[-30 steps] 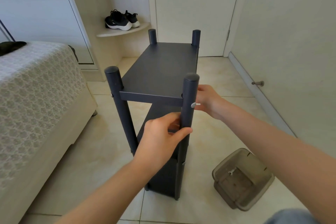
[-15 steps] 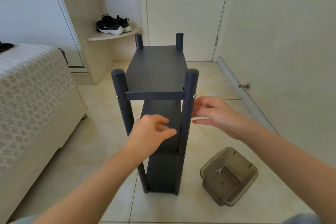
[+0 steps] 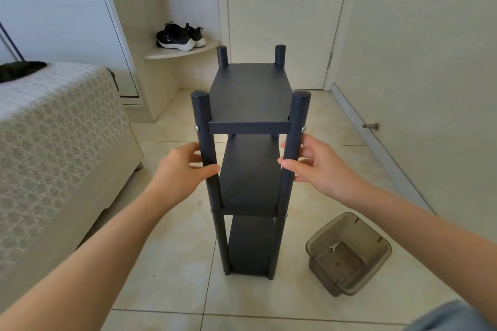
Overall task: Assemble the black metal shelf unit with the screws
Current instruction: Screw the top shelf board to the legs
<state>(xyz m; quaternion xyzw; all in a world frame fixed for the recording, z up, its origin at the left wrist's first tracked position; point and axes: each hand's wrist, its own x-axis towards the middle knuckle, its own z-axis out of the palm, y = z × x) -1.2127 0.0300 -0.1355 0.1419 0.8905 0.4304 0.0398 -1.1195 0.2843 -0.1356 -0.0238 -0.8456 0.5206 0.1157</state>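
A second ago both my hands were on the right front post [image 3: 298,115]: the left one steadied it while the right worked at the top screw [image 3: 304,129]. Half a second ago I had let go, with both hands spread in the air. Now they have parted, one to each front post.

My left hand [image 3: 183,169] is wrapped loosely round the left front post [image 3: 201,115], just below the top shelf, thumb across the front and fingers behind. My right hand [image 3: 322,169] holds the right front post the same way at the same height. Neither grip looks tight, and neither hand holds a tool or a screw.

The black metal shelf unit [image 3: 250,94] stands upright on the tiled floor [image 3: 172,250] in the middle of the frame. All three shelves are in place between the four posts. A silver screw head shows at the top of each front post; the left one [image 3: 196,129] matches the right. Two more show at the middle shelf.

I take it that the last screw I was driving is seated and the fastening on this side is done. Gripping both posts looks to me like the start of a wobble test or of turning the unit round. I cannot see the rear screws from here.

At lower right, the brown plastic tub [image 3: 387,250] holds only a small pale tool [image 3: 333,247], as far as I can see.
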